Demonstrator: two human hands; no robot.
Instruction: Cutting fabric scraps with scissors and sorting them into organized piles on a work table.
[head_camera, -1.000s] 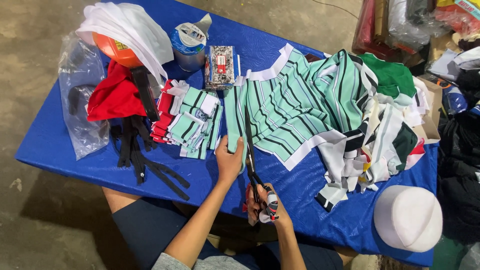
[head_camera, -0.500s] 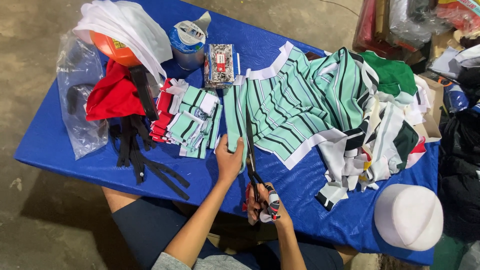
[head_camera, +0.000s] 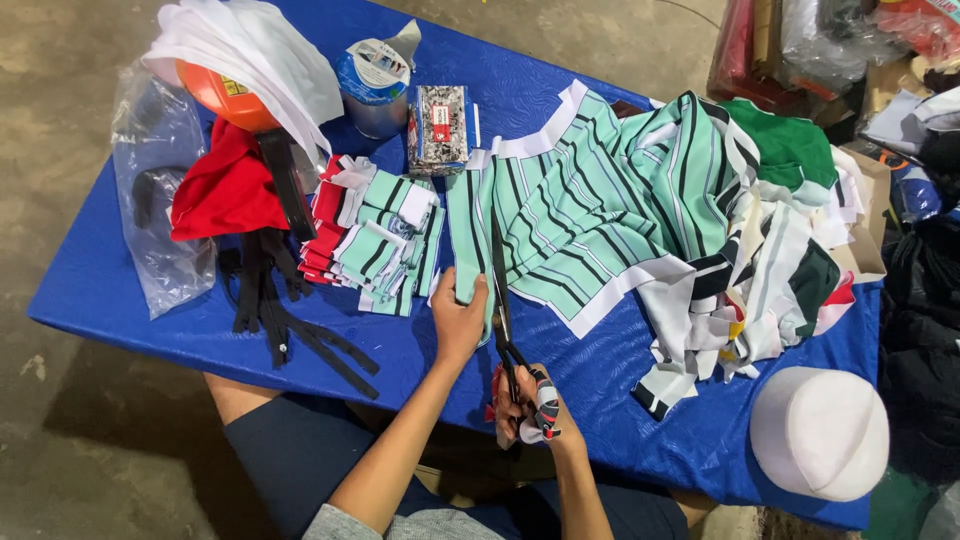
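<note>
Scissors (head_camera: 503, 310) sit in my right hand (head_camera: 528, 405), fingers curled tight through the wrapped handles, the long blades pointing away from me along the near end of the striped mint-green fabric (head_camera: 590, 225); how far the blades are parted I cannot tell. My left hand (head_camera: 458, 320) pinches the narrow strip of that fabric just left of the blades, thumb on top, pressing it against the blue table (head_camera: 130, 310). Near the front edge, between my hands and the white cap (head_camera: 820, 432), a stretch of blue cover lies bare. To my left, a stack of cut striped pieces (head_camera: 375, 245) lies just beside the strip, with black straps (head_camera: 285, 320) trailing toward the table's front edge. Farther right, a heap of mixed scraps (head_camera: 770, 270) crowds the table's far side.
</note>
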